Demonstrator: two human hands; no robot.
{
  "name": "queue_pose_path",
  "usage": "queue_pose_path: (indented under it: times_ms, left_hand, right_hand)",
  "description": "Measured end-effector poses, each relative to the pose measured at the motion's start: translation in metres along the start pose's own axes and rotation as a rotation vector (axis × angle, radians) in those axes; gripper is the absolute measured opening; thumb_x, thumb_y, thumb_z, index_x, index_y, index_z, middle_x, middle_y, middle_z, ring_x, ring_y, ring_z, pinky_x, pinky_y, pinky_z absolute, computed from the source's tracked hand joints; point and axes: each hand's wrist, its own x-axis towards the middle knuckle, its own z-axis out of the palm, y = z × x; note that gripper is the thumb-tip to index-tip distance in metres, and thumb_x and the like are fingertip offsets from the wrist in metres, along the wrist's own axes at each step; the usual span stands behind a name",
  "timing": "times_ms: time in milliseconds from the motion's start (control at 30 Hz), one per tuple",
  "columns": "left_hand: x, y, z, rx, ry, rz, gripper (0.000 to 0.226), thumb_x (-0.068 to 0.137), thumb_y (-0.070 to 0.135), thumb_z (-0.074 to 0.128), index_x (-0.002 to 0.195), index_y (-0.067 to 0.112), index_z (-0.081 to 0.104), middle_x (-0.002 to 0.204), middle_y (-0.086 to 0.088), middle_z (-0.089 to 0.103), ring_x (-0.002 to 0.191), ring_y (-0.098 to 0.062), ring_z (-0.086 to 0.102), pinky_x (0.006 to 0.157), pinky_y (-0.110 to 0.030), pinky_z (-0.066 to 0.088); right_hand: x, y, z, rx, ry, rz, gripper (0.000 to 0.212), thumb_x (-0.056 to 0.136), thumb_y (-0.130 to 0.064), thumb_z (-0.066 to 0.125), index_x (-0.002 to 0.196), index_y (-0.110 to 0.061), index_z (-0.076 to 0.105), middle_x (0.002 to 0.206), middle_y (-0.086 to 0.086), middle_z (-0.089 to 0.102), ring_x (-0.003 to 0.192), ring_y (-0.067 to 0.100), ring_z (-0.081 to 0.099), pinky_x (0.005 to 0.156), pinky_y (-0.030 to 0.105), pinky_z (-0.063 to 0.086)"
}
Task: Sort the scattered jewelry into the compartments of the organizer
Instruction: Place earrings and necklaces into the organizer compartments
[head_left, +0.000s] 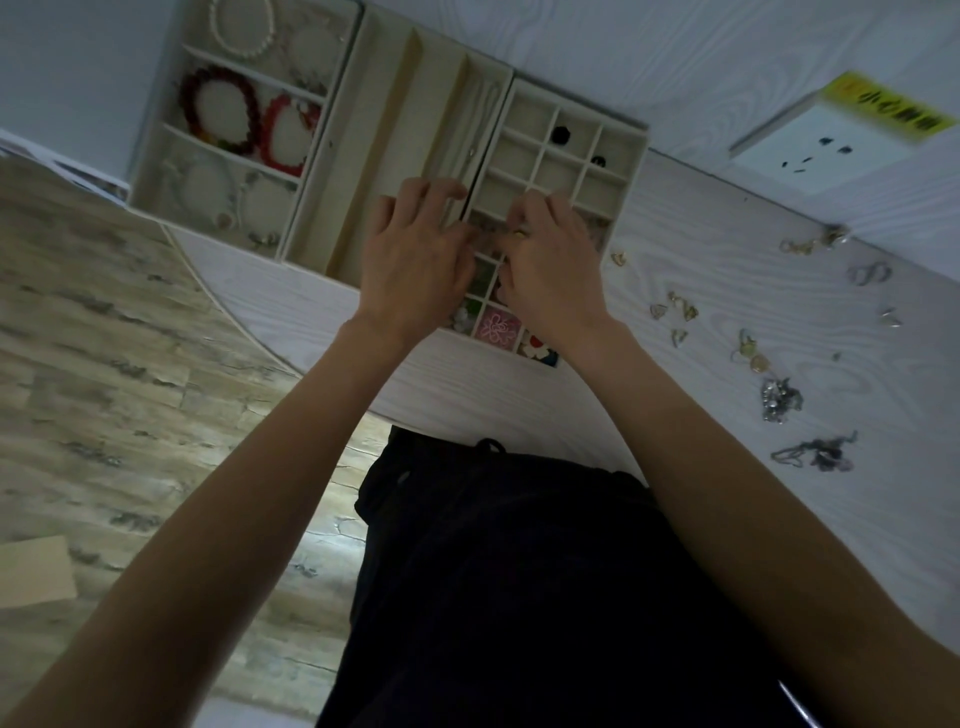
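While both hands meet over the grid tray (563, 156), the left hand (415, 260) hovers with fingers loosely curled at the tray's left edge; holding nothing that I can see. Right hand (550, 265) has fingertips bunched together over a middle cell, looks like pinching a small piece, but the piece itself is hidden, can't tell what.

Organizer: grid tray in the middle, slot tray (395, 130) to its left, bracelet tray (239, 130) further left with red bracelets (244, 119) inside. Near cells of the grid tray already hold items, e.g. pink flower (500, 325).

Loose jewelry (727, 332) lies scattered on the table (519, 400), all to the right of the hands, strung out in a band from far to near. Right hand is clearly nearer; likely next reach is rightward, closest being the small earring (618, 258) just beside the tray's right edge. Left hand is well apart from that pile.
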Motion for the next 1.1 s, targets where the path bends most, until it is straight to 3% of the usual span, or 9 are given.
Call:
queue_pose_path:
  times_ms: [200,567,967,1100]
  left_hand:
    - [0.000,-0.003,0.002,0.009,-0.021,0.024,0.020,0.081,0.022,0.053,0.083,0.016,0.072,0.118,-0.006,0.060,0.107,-0.022,0.035,0.078,-0.035,0.026]
    - [0.001,-0.005,-0.002,0.017,0.012,0.031,0.023,0.080,0.020,0.051,0.096,0.018,0.068,0.118,-0.007,0.060,0.108,-0.023,0.036,0.079,-0.035,0.027]
    - [0.007,-0.003,0.001,0.080,-0.033,0.012,0.024,0.086,0.029,0.049,0.093,0.024,0.072,0.123,-0.002,0.059,0.110,-0.023,0.039,0.082,-0.036,0.025]
    - [0.003,-0.002,-0.006,0.063,-0.028,0.003,0.026,0.083,0.024,0.050,0.098,0.021,0.070,0.123,-0.001,0.059,0.111,-0.028,0.047,0.083,-0.035,0.027]
  right_hand:
    - [-0.002,-0.002,0.002,0.115,-0.056,0.074,0.025,0.075,-0.003,0.052,0.091,-0.004,0.072,0.098,0.014,0.057,0.095,0.035,0.049,0.081,0.037,0.042]
    - [-0.005,-0.003,-0.008,0.111,0.021,0.081,0.020,0.076,-0.002,0.055,0.087,0.000,0.071,0.095,0.014,0.059,0.092,0.033,0.053,0.074,0.034,0.044]
    - [-0.008,-0.001,-0.003,0.076,-0.072,0.063,0.024,0.077,-0.007,0.056,0.096,-0.006,0.072,0.103,0.013,0.056,0.098,0.032,0.051,0.078,0.037,0.045]
    - [-0.013,0.004,-0.016,0.213,0.008,0.106,0.024,0.078,-0.004,0.056,0.098,-0.005,0.071,0.101,0.013,0.058,0.096,0.030,0.051,0.080,0.029,0.038]
